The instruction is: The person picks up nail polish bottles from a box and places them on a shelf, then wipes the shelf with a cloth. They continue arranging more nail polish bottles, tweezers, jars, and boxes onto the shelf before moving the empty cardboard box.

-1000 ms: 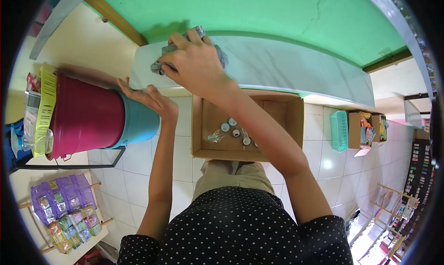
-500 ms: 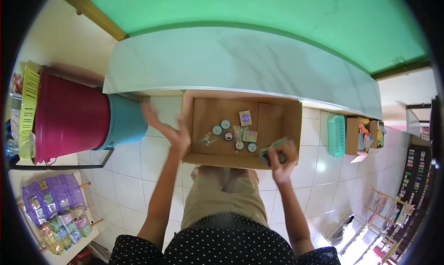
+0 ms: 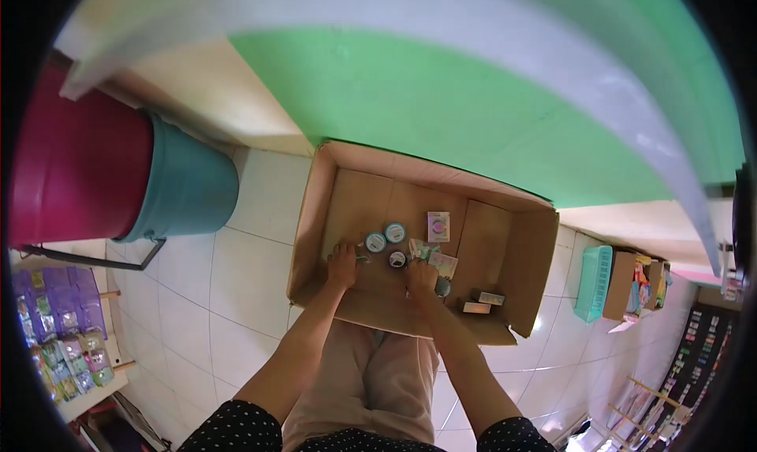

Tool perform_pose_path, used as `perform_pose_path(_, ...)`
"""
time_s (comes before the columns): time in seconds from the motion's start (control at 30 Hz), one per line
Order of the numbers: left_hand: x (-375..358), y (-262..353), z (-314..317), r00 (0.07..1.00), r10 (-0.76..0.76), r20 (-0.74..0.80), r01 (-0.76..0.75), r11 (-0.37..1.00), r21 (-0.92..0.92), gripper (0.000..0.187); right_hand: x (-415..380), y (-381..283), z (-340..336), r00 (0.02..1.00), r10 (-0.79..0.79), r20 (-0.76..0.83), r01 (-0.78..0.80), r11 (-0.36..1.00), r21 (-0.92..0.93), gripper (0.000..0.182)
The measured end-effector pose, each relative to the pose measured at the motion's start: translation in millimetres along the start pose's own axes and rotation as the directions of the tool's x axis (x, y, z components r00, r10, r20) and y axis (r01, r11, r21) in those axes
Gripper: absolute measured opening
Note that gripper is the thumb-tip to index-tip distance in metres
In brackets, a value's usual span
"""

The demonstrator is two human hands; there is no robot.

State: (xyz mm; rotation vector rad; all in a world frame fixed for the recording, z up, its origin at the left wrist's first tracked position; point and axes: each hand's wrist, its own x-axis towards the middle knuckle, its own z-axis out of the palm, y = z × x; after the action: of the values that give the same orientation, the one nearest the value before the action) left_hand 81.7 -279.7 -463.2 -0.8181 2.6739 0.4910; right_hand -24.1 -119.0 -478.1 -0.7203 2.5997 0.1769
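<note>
Both hands are down inside the cardboard box (image 3: 505, 255) on the tiled floor (image 3: 244, 294). Left hand (image 3: 343, 264) rests on the box bottom at the near-left part, fingers together and curled down; something small and clear sits just at its fingertips, too small to tell whether I grip it. Right hand (image 3: 422, 277) is just to the right of it, fingers bent down over small items; cannot tell if it is clamped on anything, since the hand hides what is under it.

Between and just beyond my hands lie round jars with teal lids (image 3: 395, 232), one beside the other, plus a dark-topped one near the right hand. Farther right of them lies a flat white card packet (image 3: 438, 226), and a couple more flat packets sit just right of my right hand. Small flat boxes (image 3: 482, 302) lie near the near-right corner, apart from my hands.

Box flaps stand up on all sides; the near wall crosses my wrists. Left of the box stands a teal bucket (image 3: 189, 188) nested with a magenta bucket (image 3: 75, 176). Green wall (image 3: 441, 113) and a white counter edge (image 3: 473, 34) rise beyond the box. Far right, a teal basket (image 3: 595, 282) sits well apart.
</note>
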Motion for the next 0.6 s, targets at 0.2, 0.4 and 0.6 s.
perform_pose_path(0.2,16.6,3.2,12.8,0.998,-0.020,-0.061,0.020,1.000,0.006,0.049,6.4,-9.5,20.3,0.983,0.081,-0.163,-0.094,0.993,-0.072,0.015)
perform_pose_path(0.4,4.7,10.1,17.6,0.992,-0.069,0.102,0.052,0.985,0.164,0.037,-9.9,3.1,-17.6,0.991,-0.038,0.131,0.052,0.993,-0.108,0.016)
perform_pose_path(0.6,9.2,-1.6,23.4,0.999,-0.054,0.009,0.054,0.955,-0.292,0.022,-13.7,9.5,-16.7,0.997,0.071,0.008,-0.071,0.975,0.211,0.015)
